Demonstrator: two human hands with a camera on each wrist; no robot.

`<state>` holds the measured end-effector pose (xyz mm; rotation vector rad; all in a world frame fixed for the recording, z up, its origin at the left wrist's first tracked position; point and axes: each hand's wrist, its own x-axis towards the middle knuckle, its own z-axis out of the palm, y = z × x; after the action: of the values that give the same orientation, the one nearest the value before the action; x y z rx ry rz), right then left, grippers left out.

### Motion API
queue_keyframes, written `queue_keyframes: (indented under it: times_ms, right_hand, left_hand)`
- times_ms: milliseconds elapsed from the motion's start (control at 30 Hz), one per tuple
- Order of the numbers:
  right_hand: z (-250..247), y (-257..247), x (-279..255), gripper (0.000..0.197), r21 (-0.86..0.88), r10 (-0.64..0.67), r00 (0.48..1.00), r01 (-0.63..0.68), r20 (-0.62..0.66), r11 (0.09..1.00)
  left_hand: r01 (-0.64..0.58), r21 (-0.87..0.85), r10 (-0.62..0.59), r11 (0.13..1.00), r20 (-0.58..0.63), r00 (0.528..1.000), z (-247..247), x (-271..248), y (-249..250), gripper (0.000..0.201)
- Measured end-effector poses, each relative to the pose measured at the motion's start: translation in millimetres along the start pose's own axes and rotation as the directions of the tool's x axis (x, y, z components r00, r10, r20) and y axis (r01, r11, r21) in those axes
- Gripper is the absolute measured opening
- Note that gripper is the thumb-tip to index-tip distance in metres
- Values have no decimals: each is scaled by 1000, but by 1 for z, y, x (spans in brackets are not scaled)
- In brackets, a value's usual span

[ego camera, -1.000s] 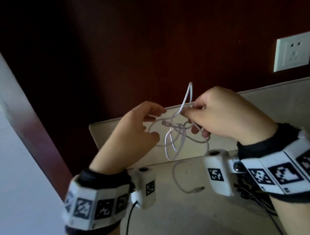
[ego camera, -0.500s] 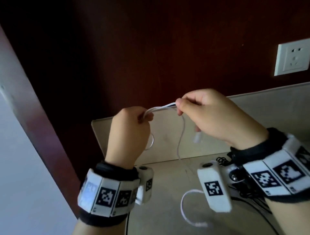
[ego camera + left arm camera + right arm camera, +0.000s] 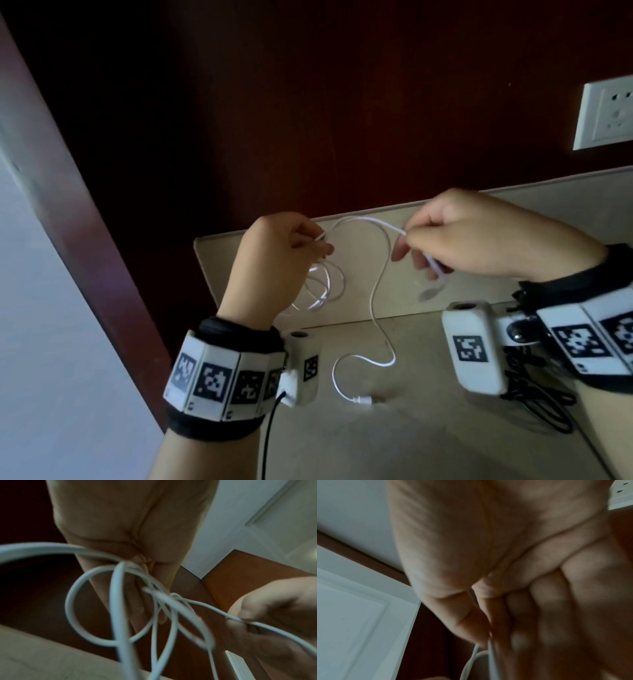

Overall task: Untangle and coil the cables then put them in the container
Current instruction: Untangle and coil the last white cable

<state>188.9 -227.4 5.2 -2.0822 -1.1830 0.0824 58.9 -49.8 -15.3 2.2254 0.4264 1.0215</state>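
Nearest to me, the white cable's (image 3: 375,301) free end lies on the counter (image 3: 394,445), its plug (image 3: 363,400) between my wrists, and the strand climbs from there to my hands. My left hand (image 3: 274,260) has its grip closed round a bundle of loops (image 3: 322,284) hanging below the fingers. My right hand (image 3: 479,236) pinches the same cable, the span arching between both grips. I judge the coming wrap turns on this: the slack runs rightward from the coil, so the right hand feeds it. Farther right, black cables (image 3: 534,401) wait. No container shows.
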Motion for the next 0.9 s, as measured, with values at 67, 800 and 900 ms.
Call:
queue_keyframes:
  times_ms: [67, 800, 900]
  right_hand:
    - [6, -2, 0, 28, -47, 34, 995, -29, 91, 998]
    - [18, 4, 19, 28, -1, -102, 853, 119, -513, 993]
    - [6, 19, 18, 25, -159, 3, 880, -89, -475, 983]
  left_hand:
    - [-17, -2, 17, 1000, -4, 1000, 3, 2, 1, 11]
    - [53, 68, -38, 996, -210, 977, 5, 3, 0, 18]
    - [142, -203, -186, 969, -218, 958, -5, 8, -4, 5]
